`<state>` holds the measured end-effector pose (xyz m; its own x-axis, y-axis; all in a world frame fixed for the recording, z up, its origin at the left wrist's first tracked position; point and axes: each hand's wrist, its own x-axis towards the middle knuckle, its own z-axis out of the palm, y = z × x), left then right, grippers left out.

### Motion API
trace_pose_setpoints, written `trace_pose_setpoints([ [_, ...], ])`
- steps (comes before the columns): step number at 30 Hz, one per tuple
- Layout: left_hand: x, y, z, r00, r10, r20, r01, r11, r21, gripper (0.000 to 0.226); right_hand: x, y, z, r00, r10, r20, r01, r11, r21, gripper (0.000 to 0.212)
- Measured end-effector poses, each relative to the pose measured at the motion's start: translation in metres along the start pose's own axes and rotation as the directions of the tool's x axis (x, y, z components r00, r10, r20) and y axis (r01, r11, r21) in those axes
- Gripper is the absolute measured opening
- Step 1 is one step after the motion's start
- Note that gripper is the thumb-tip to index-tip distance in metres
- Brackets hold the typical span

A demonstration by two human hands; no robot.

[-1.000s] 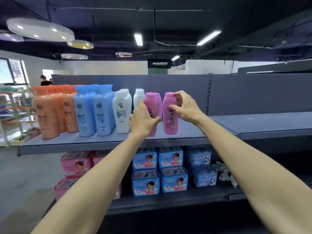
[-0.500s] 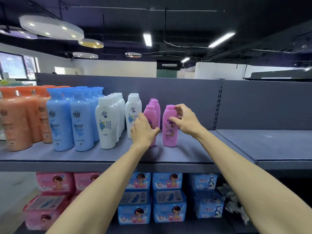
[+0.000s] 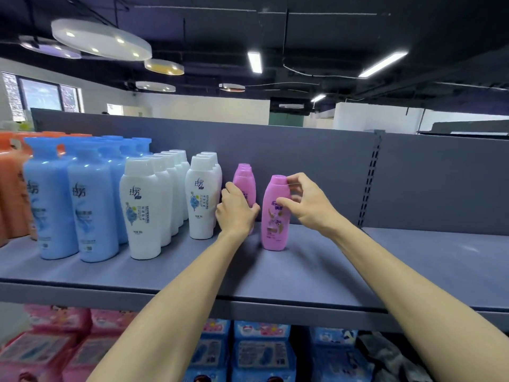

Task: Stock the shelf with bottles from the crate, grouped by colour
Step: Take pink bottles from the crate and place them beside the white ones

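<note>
Standing along the grey metal shelf (image 3: 316, 274) from its left end are orange plastic bottles (image 3: 12, 188), cut off by the frame edge, then two rows of light blue plastic bottles with blue caps (image 3: 68, 205), then two rows of white plastic bottles with printed blue labels (image 3: 148, 210), all upright and running back toward the grey rear panel (image 3: 316, 161). Just beside the right-hand white row stands a short row of pink plastic bottles (image 3: 243, 180), upright, one behind another. The left hand (image 3: 235, 213) is wrapped around the lower body of the front bottle of that row, fingers curled on its left side and thumb on its right, so this grip is closed on it; the bottle's base is hidden behind the hand. To the right, a little apart from that row, a single pink plastic bottle with a pale printed label (image 3: 275, 216) stands upright on the shelf board. The right hand (image 3: 305, 205) holds it from the right: the thumb presses its front near the label, and the fingertips (image 3: 292, 179) pinch the pink cap, a light closed grip. Right of this the shelf board is bare. Under the shelf, blurred pink packs (image 3: 60, 346) lie at left and blue packs (image 3: 261, 351) at centre.
</note>
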<state>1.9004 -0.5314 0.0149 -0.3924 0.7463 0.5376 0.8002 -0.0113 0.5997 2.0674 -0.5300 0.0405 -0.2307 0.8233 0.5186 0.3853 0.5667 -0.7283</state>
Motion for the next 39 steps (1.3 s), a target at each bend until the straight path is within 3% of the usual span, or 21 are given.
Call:
trace_pose_setpoints([
  [11, -0.001, -0.006, -0.005, 0.999, 0.026, 0.045, -0.027, 0.999, 0.020, 0.058, -0.015, 0.018, 0.004, 0.984, 0.137, 0.117, -0.145, 0.987, 0.066, 0.039],
  [21, -0.018, -0.032, -0.042, 0.968, 0.251, 0.032, -0.253, 0.961, 0.111, 0.028, -0.006, 0.002, 0.055, 0.987, 0.117, 0.110, -0.118, 0.993, 0.006, 0.038],
  [26, -0.019, -0.053, -0.064, 0.952, 0.303, 0.038, -0.305, 0.941, 0.146, 0.030, -0.003, -0.012, 0.083, 0.992, 0.101, 0.074, -0.098, 0.994, -0.038, 0.040],
  [39, -0.031, -0.078, -0.097, 0.906, 0.423, 0.015, -0.421, 0.897, 0.132, 0.025, 0.005, -0.015, 0.077, 0.981, 0.185, 0.048, -0.183, 0.982, -0.054, 0.040],
])
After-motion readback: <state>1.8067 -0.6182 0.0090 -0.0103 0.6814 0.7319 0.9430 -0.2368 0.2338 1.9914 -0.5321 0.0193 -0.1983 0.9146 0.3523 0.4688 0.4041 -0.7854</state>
